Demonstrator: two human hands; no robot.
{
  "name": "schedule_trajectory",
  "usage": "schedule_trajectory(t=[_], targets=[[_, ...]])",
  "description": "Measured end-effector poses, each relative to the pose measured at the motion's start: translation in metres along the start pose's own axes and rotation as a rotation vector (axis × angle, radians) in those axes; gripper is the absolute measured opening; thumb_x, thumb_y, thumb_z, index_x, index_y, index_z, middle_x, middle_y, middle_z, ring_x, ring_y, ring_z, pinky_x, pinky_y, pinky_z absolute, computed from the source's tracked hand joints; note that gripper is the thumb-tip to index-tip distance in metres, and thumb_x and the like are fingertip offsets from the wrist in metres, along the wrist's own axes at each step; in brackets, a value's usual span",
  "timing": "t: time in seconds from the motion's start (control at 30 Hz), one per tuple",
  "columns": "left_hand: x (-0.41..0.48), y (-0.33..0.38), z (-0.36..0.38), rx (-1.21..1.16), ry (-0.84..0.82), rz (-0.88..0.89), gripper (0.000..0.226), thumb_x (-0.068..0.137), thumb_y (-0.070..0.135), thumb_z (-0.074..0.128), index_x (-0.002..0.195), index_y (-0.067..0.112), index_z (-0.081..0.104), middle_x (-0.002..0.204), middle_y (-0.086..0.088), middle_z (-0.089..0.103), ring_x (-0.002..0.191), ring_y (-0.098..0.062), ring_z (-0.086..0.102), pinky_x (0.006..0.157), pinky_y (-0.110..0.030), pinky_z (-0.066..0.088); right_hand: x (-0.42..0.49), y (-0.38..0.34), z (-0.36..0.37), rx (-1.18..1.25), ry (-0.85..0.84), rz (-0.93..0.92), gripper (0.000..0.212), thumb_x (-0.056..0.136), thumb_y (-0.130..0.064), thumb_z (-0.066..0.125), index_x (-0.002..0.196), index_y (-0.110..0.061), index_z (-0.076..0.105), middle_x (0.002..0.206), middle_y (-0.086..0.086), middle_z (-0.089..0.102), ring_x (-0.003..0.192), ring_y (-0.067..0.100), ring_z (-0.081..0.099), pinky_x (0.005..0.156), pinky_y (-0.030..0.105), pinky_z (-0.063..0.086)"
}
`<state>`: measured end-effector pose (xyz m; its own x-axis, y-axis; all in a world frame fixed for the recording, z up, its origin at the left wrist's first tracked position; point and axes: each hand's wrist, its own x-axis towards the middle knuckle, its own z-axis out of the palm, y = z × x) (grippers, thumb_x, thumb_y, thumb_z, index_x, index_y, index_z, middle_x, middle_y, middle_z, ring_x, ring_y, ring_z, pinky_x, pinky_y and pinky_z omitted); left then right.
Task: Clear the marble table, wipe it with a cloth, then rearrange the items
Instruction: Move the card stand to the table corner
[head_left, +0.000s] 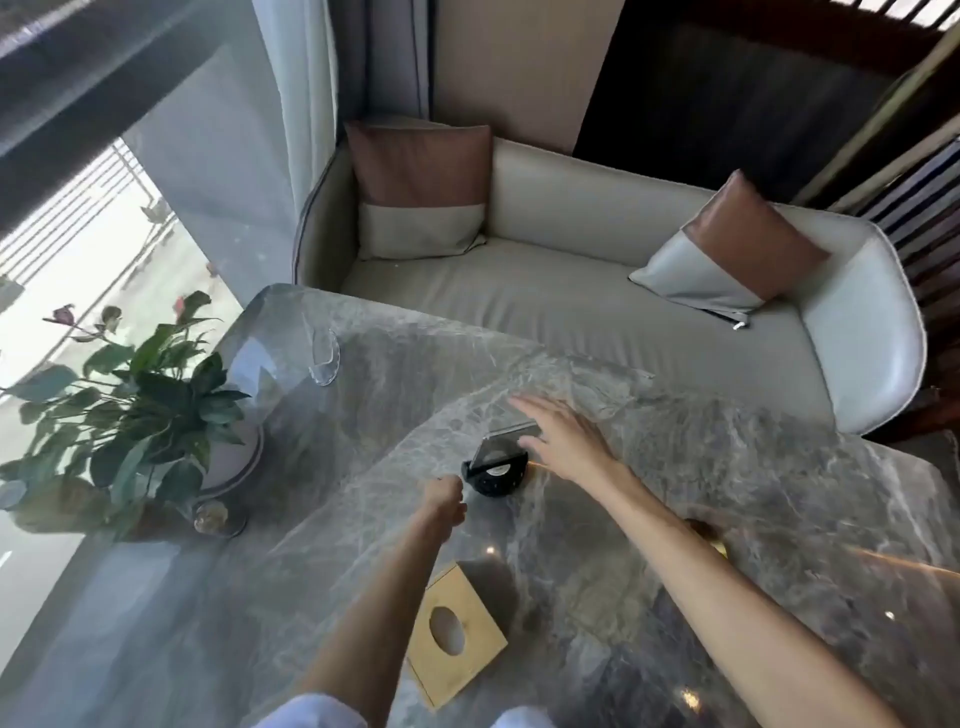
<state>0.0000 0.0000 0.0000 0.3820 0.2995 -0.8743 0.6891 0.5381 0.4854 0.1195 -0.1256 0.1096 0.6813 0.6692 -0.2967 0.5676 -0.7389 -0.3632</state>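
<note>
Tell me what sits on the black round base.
A clear panel stands in the black base, the right hand at its top; the base's far side is hidden.

- Cream leather sofa (571, 291), curved arms, two brown-and-grey cushions (421, 192).
- Pale curtain (306, 104) beside bright window (78, 234), daylight entering.
- Beige wall (519, 67); dark slatted screen (924, 208) at right.

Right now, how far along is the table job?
Nothing looks clearly done: the plant, tissue box and black sign stand sit on the marble table. In hand: the right hand, open, reaches over the stand's card; the left hand is curled beside it. No cloth shows, so clearing or rearranging, I cannot tell.
</note>
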Motion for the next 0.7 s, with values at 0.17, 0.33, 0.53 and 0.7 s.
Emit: schedule_trajectory(t=[0.17,0.33,0.53,0.7], targets=[[0.012,-0.008,0.014,-0.051,-0.106,-0.044,0.035,0.09,0.001,0.029,0.059,0.017,0.027,0.05,0.001,0.026,0.036,-0.011,0.022,0.036,-0.015,0.017,0.01,-0.004,0.012,-0.071,-0.04,0.029,0.029,0.094,-0.028,0.06,0.121,-0.037,0.066,0.122,-0.003,0.07,0.114,0.026,0.062,0.091,0.039,0.048],[0.008,-0.011,0.021,-0.12,-0.167,-0.025,0.033,0.089,0.003,0.03,0.061,0.019,0.03,0.058,0.0,0.024,0.044,-0.012,0.022,0.044,-0.022,0.02,0.001,0.002,0.01,-0.071,0.023,-0.015,0.025,0.091,-0.033,0.061,0.114,-0.041,0.07,0.111,-0.005,0.074,0.105,0.024,0.066,0.087,0.037,0.051],[-0.022,-0.003,0.085,-0.132,-0.222,0.144,0.028,0.094,0.009,0.036,0.113,0.017,0.056,0.086,0.002,0.056,0.078,-0.014,0.051,0.071,-0.024,0.041,-0.064,0.073,-0.029,0.064,0.241,0.116,0.019,0.09,-0.042,0.059,0.101,-0.034,0.071,0.093,-0.003,0.075,0.09,0.027,0.069,0.067,0.032,0.047],[-0.07,0.003,0.212,-0.036,-0.373,0.21,0.026,0.094,0.009,0.037,0.095,0.016,0.062,0.087,-0.001,0.057,0.07,-0.014,0.051,0.067,-0.022,0.041,-0.145,0.184,-0.084,0.127,0.425,0.291,0.026,0.089,-0.044,0.061,0.089,-0.019,0.068,0.077,0.006,0.071,0.077,0.029,0.067,0.062,0.033,0.046]])
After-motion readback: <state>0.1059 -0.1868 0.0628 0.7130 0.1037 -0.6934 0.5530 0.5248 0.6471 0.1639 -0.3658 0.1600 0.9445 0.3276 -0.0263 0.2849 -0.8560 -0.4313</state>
